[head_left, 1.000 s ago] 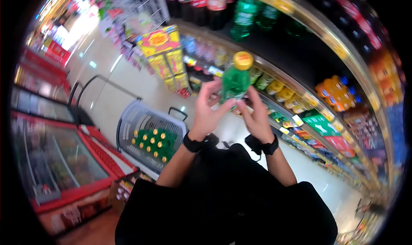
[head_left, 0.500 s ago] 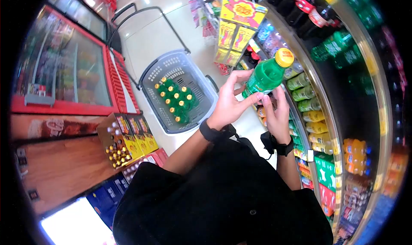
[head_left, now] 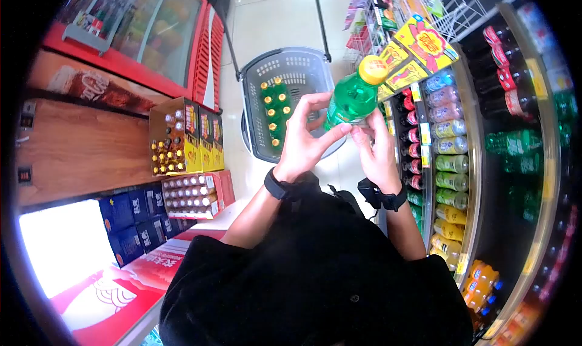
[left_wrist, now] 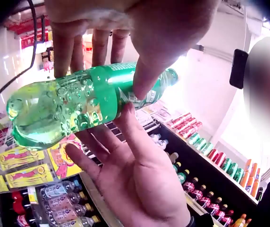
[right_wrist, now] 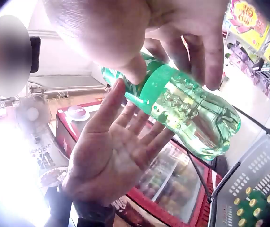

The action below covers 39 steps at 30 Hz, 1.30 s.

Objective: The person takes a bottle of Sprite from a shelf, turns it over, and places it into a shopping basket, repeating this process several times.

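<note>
A green plastic soda bottle (head_left: 355, 97) with a yellow cap is held up tilted between both hands, cap end up and away from the body in the head view. My left hand (head_left: 305, 137) grips its left side, thumb across the label and fingers behind. From the right, my right hand (head_left: 381, 155) holds the lower part, its thumb tip close to the left thumb. Bubbles show inside the clear green bottle (left_wrist: 69, 101) in the left wrist view. Beyond the hands, a grey shopping basket (head_left: 312, 64) on the floor holds several similar green bottles (head_left: 273, 112).
Drink shelves (head_left: 476, 182) with rows of bottles line the right side. A yellow candy display (head_left: 424, 43) stands ahead on the right. To the left are a red-framed cooler (head_left: 121, 58) and stacked drink boxes (head_left: 194, 194). The basket's black handle (head_left: 322, 24) stands raised.
The view has swung left, so the basket now lies nearly straight ahead and the shelves run along the right. Both hands keep their hold on the green bottle.
</note>
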### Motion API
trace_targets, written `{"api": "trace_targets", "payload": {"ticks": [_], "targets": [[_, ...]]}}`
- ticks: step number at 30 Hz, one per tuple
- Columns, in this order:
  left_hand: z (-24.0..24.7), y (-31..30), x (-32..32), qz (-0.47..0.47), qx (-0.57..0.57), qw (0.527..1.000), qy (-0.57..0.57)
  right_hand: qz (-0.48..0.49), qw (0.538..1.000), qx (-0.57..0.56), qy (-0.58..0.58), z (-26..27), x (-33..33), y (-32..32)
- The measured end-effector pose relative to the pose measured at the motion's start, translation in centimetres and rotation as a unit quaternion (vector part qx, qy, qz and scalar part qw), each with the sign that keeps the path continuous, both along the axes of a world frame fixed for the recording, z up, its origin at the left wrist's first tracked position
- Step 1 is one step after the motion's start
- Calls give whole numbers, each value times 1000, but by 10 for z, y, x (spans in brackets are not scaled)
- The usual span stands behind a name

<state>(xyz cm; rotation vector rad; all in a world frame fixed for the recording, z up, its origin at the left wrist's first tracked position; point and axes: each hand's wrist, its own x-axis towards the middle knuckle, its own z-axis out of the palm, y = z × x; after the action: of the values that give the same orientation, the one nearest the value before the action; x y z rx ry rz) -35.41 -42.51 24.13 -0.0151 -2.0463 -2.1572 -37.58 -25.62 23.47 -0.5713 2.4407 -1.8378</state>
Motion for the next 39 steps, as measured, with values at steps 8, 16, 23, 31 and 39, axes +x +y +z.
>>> {"api": "trace_targets", "payload": {"ticks": [8,16,23,31,39], "targets": [[-18,-34,11,67,35,997,15,67,997,-18,41,-12,-11,-40],[-21,-33,-1,17,51,999,6,6,997,-8,79,-10,-7,-34],[-10,-3,-11,-51,12,999,-3,-57,997,25,35,-9,7,0],[-7,36,-17,-141,37,989,-8,-137,990,-17,-7,-6,30,34],[-13,106,-28,-269,48,962,22,-297,951,33,76,11,68,85]]}}
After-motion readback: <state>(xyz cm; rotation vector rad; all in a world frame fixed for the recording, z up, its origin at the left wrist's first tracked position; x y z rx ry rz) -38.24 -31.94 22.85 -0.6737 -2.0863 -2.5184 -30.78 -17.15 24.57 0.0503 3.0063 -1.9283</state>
